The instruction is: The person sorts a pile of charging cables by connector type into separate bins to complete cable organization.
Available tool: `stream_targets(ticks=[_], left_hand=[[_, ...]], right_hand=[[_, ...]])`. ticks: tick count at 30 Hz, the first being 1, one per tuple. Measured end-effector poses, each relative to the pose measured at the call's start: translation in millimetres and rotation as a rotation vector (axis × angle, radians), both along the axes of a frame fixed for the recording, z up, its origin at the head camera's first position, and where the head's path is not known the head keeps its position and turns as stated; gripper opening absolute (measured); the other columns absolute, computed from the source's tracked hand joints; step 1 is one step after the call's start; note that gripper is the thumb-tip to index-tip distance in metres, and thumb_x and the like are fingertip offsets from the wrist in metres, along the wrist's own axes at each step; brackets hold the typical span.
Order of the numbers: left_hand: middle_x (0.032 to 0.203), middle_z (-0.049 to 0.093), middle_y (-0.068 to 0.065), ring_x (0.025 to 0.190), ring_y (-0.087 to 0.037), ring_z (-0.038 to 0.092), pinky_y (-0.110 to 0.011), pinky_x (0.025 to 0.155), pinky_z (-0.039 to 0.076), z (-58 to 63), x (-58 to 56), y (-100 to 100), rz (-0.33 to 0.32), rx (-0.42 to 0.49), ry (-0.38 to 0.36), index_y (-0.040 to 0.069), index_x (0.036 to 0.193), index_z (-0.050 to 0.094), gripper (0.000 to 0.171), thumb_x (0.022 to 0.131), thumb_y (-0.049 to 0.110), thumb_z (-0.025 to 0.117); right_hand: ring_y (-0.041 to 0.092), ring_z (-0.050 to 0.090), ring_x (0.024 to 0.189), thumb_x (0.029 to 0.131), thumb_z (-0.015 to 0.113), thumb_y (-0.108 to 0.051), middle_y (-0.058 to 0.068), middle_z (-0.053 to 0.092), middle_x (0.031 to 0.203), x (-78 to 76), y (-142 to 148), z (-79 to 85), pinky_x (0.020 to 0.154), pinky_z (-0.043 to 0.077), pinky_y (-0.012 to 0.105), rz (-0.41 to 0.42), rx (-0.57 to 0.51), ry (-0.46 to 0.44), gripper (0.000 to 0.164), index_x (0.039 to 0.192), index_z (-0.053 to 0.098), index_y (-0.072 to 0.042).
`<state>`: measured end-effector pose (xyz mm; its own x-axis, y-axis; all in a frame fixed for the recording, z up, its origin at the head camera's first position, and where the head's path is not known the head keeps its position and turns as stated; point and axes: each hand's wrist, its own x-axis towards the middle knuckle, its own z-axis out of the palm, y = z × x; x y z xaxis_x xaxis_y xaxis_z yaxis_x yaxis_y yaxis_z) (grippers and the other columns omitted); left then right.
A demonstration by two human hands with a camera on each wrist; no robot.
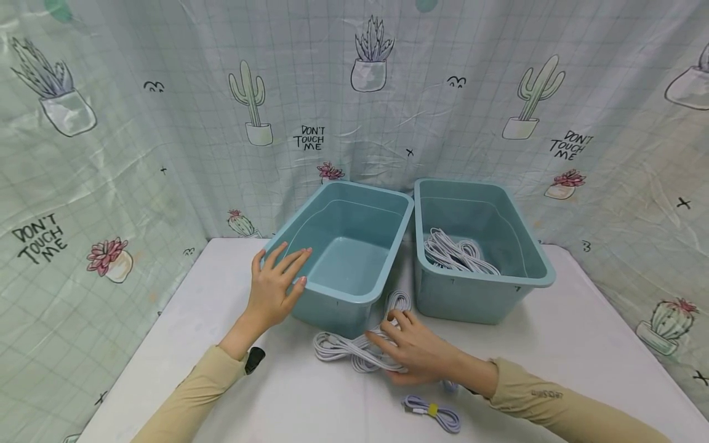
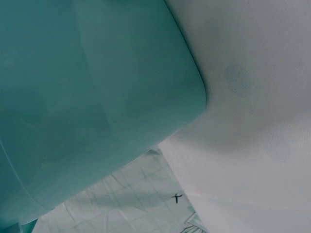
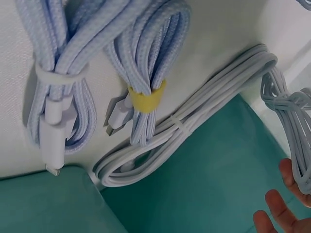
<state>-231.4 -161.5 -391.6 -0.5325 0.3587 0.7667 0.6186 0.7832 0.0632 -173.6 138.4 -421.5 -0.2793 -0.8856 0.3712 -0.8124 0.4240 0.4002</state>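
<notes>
My right hand [image 1: 418, 349] is over several coiled white cables on the table, just in front of two bins. It pinches one end of a tied white cable bundle [image 1: 346, 349]; in the right wrist view the fingers [image 3: 279, 204] meet that bundle [image 3: 291, 131] at the right edge. The thumb's hold is partly hidden. Another white cable bundle [image 3: 184, 126] lies beneath, reaching toward the gap between the bins. My left hand [image 1: 275, 289], fingers spread, rests at the front left rim of the left teal bin [image 1: 338, 292]. The left wrist view shows only that bin's wall [image 2: 112, 87].
The right teal bin [image 1: 471, 301] contains several coiled white cables [image 1: 456, 253]. Near my right wrist lie a lavender braided cable with a yellow tie [image 1: 432, 411] and another with a white tie [image 3: 60, 77]. A patterned curtain [image 1: 354, 123] hangs behind the bins.
</notes>
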Motion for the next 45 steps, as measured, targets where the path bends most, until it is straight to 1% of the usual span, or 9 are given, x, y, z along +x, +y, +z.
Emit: stream_targets(ticks=[8, 14, 22, 28, 31, 33, 37, 43, 45], left_hand=[[0.119, 0.059, -0.005, 0.121, -0.036, 0.041, -0.062, 0.097, 0.016, 0.2, 1.6, 0, -0.001, 0.005, -0.009, 0.019, 0.130, 0.048, 0.056, 0.094, 0.048, 0.017], [0.120, 0.059, -0.005, 0.122, -0.035, 0.040, -0.063, 0.097, 0.016, 0.4, 2.8, 0, 0.003, 0.006, -0.016, 0.018, 0.129, 0.049, 0.056, 0.094, 0.048, 0.017], [0.119, 0.059, -0.005, 0.122, -0.036, 0.040, -0.063, 0.096, 0.016, -0.8, 2.7, 0, 0.000, 0.010, -0.015, 0.020, 0.130, 0.048, 0.056, 0.094, 0.049, 0.017], [0.117, 0.059, -0.006, 0.120, -0.037, 0.041, -0.063, 0.096, 0.016, 0.7, 2.6, 1, -0.006, 0.012, -0.005, 0.018, 0.128, 0.050, 0.057, 0.094, 0.049, 0.018], [0.117, 0.060, -0.006, 0.120, -0.037, 0.041, -0.063, 0.096, 0.017, 1.1, 1.7, 1, -0.009, 0.015, 0.000, 0.017, 0.128, 0.050, 0.056, 0.094, 0.048, 0.019], [0.117, 0.060, -0.006, 0.120, -0.037, 0.041, -0.063, 0.096, 0.017, 1.1, 1.5, 1, -0.009, 0.015, -0.001, 0.017, 0.127, 0.051, 0.055, 0.094, 0.048, 0.019], [0.117, 0.059, -0.006, 0.121, -0.036, 0.040, -0.063, 0.095, 0.017, 1.6, 1.8, 2, -0.004, 0.015, -0.003, 0.018, 0.128, 0.051, 0.056, 0.094, 0.048, 0.019], [0.118, 0.059, -0.005, 0.122, -0.035, 0.040, -0.063, 0.096, 0.016, 1.3, 1.0, 1, 0.001, 0.012, -0.017, 0.018, 0.129, 0.049, 0.057, 0.094, 0.048, 0.017], [0.118, 0.059, -0.005, 0.122, -0.035, 0.039, -0.062, 0.097, 0.016, 1.3, 0.8, 1, 0.002, 0.012, -0.024, 0.018, 0.129, 0.049, 0.057, 0.094, 0.048, 0.017]], right_hand=[[0.025, 0.045, 0.088, 0.058, 0.064, -0.049, 0.004, 0.050, 0.094, 1.8, 10, 7.8, 0.069, 0.036, 0.037, 0.006, -0.039, 0.011, 0.072, 0.120, 0.052, -0.014], [0.024, 0.045, 0.088, 0.058, 0.062, -0.049, 0.003, 0.050, 0.092, 2.7, 21, 18.3, 0.069, 0.035, 0.036, 0.004, -0.054, 0.027, 0.070, 0.118, 0.053, -0.014], [0.024, 0.045, 0.093, 0.069, 0.054, -0.051, 0.001, 0.052, 0.094, 11.1, 40, 30.2, 0.072, 0.037, 0.039, -0.016, -0.070, -0.042, 0.060, 0.118, 0.054, -0.015], [0.022, 0.043, 0.093, 0.082, 0.033, -0.053, 0.000, 0.051, 0.095, 19.8, 54, 41.3, 0.071, 0.036, 0.038, -0.042, -0.090, -0.065, 0.055, 0.118, 0.054, -0.016], [0.022, 0.043, 0.094, 0.082, 0.029, -0.054, -0.001, 0.051, 0.095, 24.3, 61, 45.8, 0.072, 0.036, 0.037, -0.071, -0.078, -0.063, 0.057, 0.118, 0.054, -0.016], [0.021, 0.042, 0.095, 0.080, 0.036, -0.052, -0.001, 0.051, 0.096, 27.1, 66, 48.9, 0.073, 0.036, 0.037, -0.089, -0.075, -0.067, 0.055, 0.117, 0.054, -0.016], [0.022, 0.043, 0.095, 0.079, 0.040, -0.052, -0.001, 0.051, 0.095, 31.1, 76, 55.3, 0.072, 0.036, 0.038, -0.104, -0.096, -0.062, 0.055, 0.116, 0.056, -0.014], [0.024, 0.043, 0.093, 0.084, 0.025, -0.053, 0.001, 0.052, 0.093, 34.3, 90, 68.4, 0.072, 0.038, 0.042, -0.142, -0.139, -0.031, 0.060, 0.115, 0.056, -0.013], [0.024, 0.043, 0.093, 0.083, 0.025, -0.053, 0.001, 0.052, 0.092, 35.4, 94, 73.8, 0.074, 0.038, 0.043, -0.162, -0.146, -0.024, 0.060, 0.115, 0.057, -0.013]])
